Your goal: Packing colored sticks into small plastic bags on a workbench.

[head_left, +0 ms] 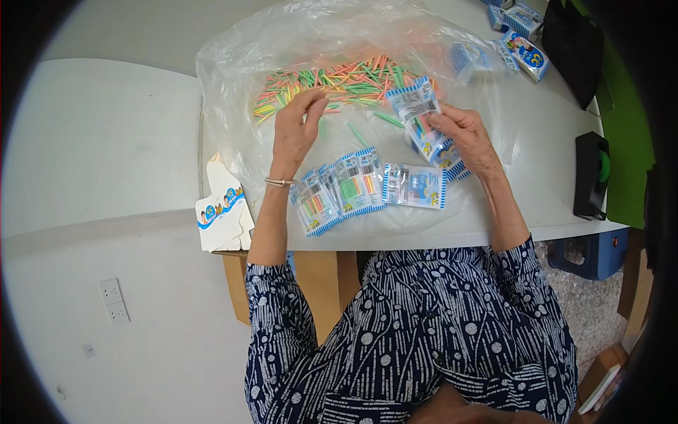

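In my right hand (466,138) is a small blue-and-white plastic packet (413,102), its upper end tilted left, gripped between thumb and fingers. Coloured sticks show through its clear part. My left hand (295,131) hovers at the near left side of a heap of short green, yellow and pink sticks (353,79). Its thumb and fingers are pinched together; whatever is between them is too small to make out. Several filled packets (346,185) overlap in a row between my forearms, and another packet (414,186) lies sideways just right of them. More packets lie partly under my right hand.
Clear plastic sheeting (233,63) lies under and behind the sticks. Flat printed cartons (224,219) rest at the table's left corner. At the far right are several small printed boxes (526,56), and a black tape dispenser (590,177) stands at the right edge.
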Motion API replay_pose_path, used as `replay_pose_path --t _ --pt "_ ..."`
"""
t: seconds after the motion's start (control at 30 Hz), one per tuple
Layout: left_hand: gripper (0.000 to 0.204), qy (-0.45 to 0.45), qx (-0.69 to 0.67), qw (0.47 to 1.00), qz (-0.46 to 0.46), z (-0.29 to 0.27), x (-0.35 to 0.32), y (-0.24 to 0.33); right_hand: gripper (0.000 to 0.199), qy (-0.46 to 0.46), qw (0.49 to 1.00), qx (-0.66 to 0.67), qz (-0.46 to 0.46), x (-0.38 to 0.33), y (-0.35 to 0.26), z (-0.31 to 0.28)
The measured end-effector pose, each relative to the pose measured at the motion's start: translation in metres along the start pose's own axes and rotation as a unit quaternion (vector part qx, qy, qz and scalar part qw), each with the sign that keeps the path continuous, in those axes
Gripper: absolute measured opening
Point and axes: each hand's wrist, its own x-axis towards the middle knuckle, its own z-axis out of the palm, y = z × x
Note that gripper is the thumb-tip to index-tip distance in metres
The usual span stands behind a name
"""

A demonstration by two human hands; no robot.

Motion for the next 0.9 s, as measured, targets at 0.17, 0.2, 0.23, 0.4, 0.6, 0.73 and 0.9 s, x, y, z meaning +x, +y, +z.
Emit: replay_pose_path --t 0.17,0.2,0.23,0.4,0.6,0.73,0.9 --pt "0.013 -0.016 0.203 0.971 0.128 0.015 -0.005 -0.039 0.028 0.01 1.0 0.001 -0.016 0.001 0.0 -0.002" --pt "0.013 -0.038 0.252 0.957 0.141 0.019 -0.004 -0.042 0.028 0.018 1.0 0.001 -0.011 0.001 0.001 -0.002" --pt "0.012 -0.06 0.301 0.939 0.153 0.023 -0.004 -0.043 0.029 0.024 1.0 0.002 -0.006 0.0 0.001 -0.002" --pt "0.007 -0.046 0.362 0.911 0.193 0.033 0.002 -0.055 0.031 0.01 1.0 -0.003 -0.005 0.003 0.002 -0.004" --pt "0.011 -0.044 0.22 0.972 0.072 0.033 -0.007 -0.018 0.032 0.02 1.0 -0.007 -0.004 0.001 0.0 -0.002" --pt "0.02 -0.147 0.174 0.971 -0.074 0.054 -0.027 0.007 0.032 0.008 1.0 -0.011 -0.007 0.0 -0.002 0.0" --pt "0.023 -0.115 0.234 0.965 -0.003 0.07 -0.032 0.02 0.03 0.017 1.0 -0.002 0.006 -0.001 0.0 0.002"
